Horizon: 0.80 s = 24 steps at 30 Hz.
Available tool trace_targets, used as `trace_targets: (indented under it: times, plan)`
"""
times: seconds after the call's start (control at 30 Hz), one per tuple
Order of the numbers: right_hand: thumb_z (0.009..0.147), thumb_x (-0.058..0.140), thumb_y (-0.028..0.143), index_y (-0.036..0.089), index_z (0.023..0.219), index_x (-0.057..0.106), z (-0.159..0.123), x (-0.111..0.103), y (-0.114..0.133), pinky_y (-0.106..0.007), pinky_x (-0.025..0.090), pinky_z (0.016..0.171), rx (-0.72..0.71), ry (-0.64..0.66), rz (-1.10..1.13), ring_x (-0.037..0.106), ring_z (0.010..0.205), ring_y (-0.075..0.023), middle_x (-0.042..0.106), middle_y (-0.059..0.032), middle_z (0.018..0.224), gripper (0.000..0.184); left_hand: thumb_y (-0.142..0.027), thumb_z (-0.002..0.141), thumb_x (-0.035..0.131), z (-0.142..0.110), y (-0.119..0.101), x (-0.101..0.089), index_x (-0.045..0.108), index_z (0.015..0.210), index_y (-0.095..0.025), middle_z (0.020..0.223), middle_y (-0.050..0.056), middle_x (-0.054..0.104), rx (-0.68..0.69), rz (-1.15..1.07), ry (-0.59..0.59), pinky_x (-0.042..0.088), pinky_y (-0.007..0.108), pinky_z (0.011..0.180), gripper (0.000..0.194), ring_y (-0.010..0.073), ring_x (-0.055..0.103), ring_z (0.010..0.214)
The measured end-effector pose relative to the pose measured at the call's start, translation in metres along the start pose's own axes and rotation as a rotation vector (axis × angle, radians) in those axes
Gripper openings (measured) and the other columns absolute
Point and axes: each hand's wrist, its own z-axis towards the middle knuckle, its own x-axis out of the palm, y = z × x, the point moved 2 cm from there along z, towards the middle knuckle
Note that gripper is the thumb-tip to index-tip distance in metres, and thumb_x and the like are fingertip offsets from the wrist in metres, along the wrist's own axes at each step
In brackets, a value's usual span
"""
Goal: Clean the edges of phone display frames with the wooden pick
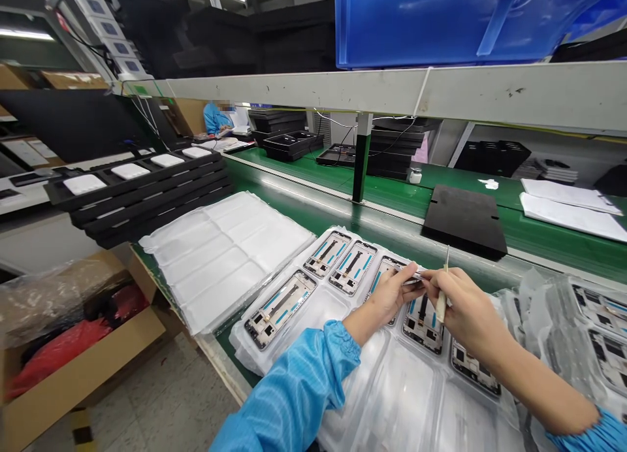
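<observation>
My left hand (385, 298) is closed on a thin flat piece (416, 277), seen nearly edge-on and partly hidden by my fingers; it may be a phone frame. In my right hand (458, 302) is a slim pale tool (443, 295) with a thin pointed tip, held upright, while the fingertips touch the flat piece. Both hands are over a clear plastic tray (337, 306). Several phone frames with blue strips lie in its compartments, among them one at the left (281, 308) and one beneath my hands (422, 328). Other compartments hold no frame.
White plastic trays (225, 249) are stacked on the left; more trays with phone frames (605, 308) are at the right. A black foam block (463, 220) and papers (573, 213) lie beyond. A shelf beam (294, 89) crosses overhead. An open carton (93, 373) stands lower left. Another person (217, 119) sits far back.
</observation>
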Motion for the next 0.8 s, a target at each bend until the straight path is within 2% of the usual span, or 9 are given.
trace_targets:
  times: [0.17, 0.27, 0.4, 0.5, 0.63, 0.8]
  plan:
    - [0.094, 0.048, 0.025, 0.024, 0.073, 0.041, 0.0024, -0.0029, 0.0010, -0.035, 0.046, 0.072, 0.011, -0.062, -0.070, 0.060, 0.085, -0.0217, 0.070, -0.0063, 0.091, 0.022, -0.047, 0.061, 0.088, -0.0008, -0.0010, 0.0001, 0.064, 0.085, -0.013, 0.090, 0.008, 0.069, -0.007, 0.010, 0.031, 0.055, 0.037, 0.088, 0.049, 0.0195, 0.068, 0.078]
    - [0.092, 0.051, 0.030, 0.024, 0.075, 0.042, 0.0028, -0.0045, 0.0021, -0.036, 0.045, 0.074, 0.080, -0.100, -0.058, 0.061, 0.083, -0.0217, 0.071, -0.0047, 0.090, 0.020, -0.050, 0.061, 0.087, -0.0012, -0.0020, 0.0003, 0.064, 0.086, -0.013, 0.088, 0.008, 0.070, -0.006, 0.029, 0.040, 0.055, 0.036, 0.087, 0.050, 0.0202, 0.068, 0.080]
    - [0.089, 0.053, 0.035, 0.025, 0.076, 0.046, 0.0022, -0.0054, 0.0033, -0.033, 0.046, 0.069, 0.224, -0.103, 0.040, 0.062, 0.080, -0.0214, 0.072, -0.0035, 0.090, 0.018, -0.053, 0.055, 0.089, -0.0010, -0.0023, -0.0004, 0.063, 0.085, -0.014, 0.085, 0.007, 0.070, -0.011, 0.040, 0.025, 0.055, 0.034, 0.082, 0.056, 0.0207, 0.069, 0.078]
    - [0.088, 0.054, 0.036, 0.026, 0.076, 0.046, 0.0020, -0.0052, 0.0027, -0.032, 0.047, 0.066, 0.301, -0.101, 0.098, 0.064, 0.079, -0.0210, 0.073, -0.0029, 0.091, 0.018, -0.053, 0.057, 0.088, -0.0010, -0.0023, -0.0006, 0.062, 0.085, -0.014, 0.087, 0.008, 0.070, -0.012, 0.050, 0.029, 0.054, 0.035, 0.085, 0.054, 0.0206, 0.069, 0.079]
    - [0.086, 0.056, 0.040, 0.026, 0.074, 0.047, 0.0023, -0.0046, 0.0008, -0.031, 0.048, 0.063, 0.375, -0.087, 0.158, 0.066, 0.075, -0.0203, 0.073, -0.0027, 0.088, 0.021, -0.053, 0.055, 0.088, -0.0019, -0.0034, 0.0004, 0.062, 0.086, -0.014, 0.087, 0.008, 0.070, -0.011, 0.044, 0.025, 0.054, 0.037, 0.087, 0.056, 0.0215, 0.069, 0.079]
    - [0.084, 0.057, 0.047, 0.026, 0.072, 0.048, 0.0044, -0.0085, 0.0046, -0.029, 0.047, 0.056, 0.447, -0.061, 0.205, 0.066, 0.069, -0.0195, 0.073, -0.0035, 0.083, 0.026, -0.053, 0.049, 0.091, -0.0031, -0.0043, 0.0022, 0.063, 0.085, -0.014, 0.084, 0.007, 0.070, -0.028, 0.025, 0.012, 0.054, 0.033, 0.082, 0.060, 0.0197, 0.068, 0.075]
